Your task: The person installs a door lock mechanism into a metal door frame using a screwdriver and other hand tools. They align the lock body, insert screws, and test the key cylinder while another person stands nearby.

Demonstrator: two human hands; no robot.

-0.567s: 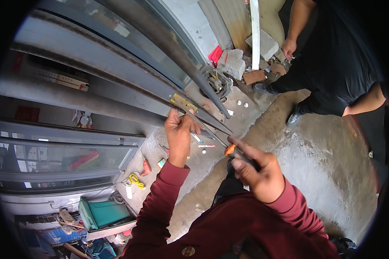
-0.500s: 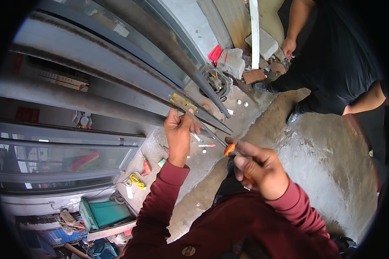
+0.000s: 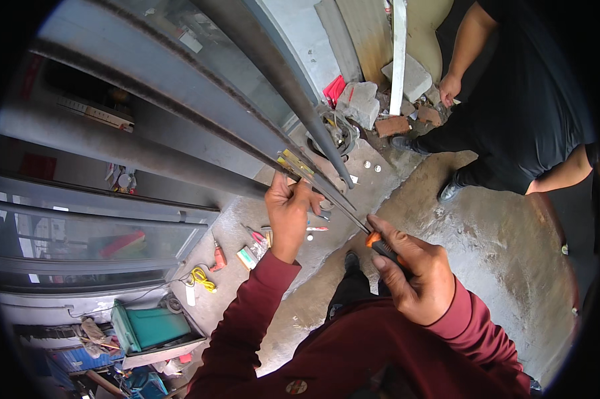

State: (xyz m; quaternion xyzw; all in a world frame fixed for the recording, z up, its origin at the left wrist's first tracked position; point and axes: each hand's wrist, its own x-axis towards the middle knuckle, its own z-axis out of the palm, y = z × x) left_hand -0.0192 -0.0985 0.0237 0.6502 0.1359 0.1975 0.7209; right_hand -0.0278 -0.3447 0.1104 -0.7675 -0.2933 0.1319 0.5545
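My left hand [image 3: 290, 223] is closed at the edge of a dark metal rail [image 3: 200, 113], pinching a small yellow piece [image 3: 289, 158] that lies along it; exactly where its fingertips touch is partly hidden. My right hand [image 3: 416, 279] is closed round the orange-and-black handle of a screwdriver [image 3: 374, 240]. The long thin shaft runs up and left to the yellow piece beside my left fingers. A round grey bar [image 3: 127, 149] passes behind my left hand, and another dark bar [image 3: 313, 136] slants down above the rail.
A person in black [image 3: 513, 113] stands at right. Stone blocks [image 3: 356, 106], bricks [image 3: 391, 126] and a bucket [image 3: 335, 133] lie at the top. A red drill [image 3: 218, 256], yellow cord [image 3: 202, 278] and small items lie on the concrete below the bars. A green bin [image 3: 153, 326] stands lower left.
Both my hands have shifted right in the picture, the right one also downward with the screwdriver, whose shaft still reaches the yellow piece. The bars appear at a slightly different angle.
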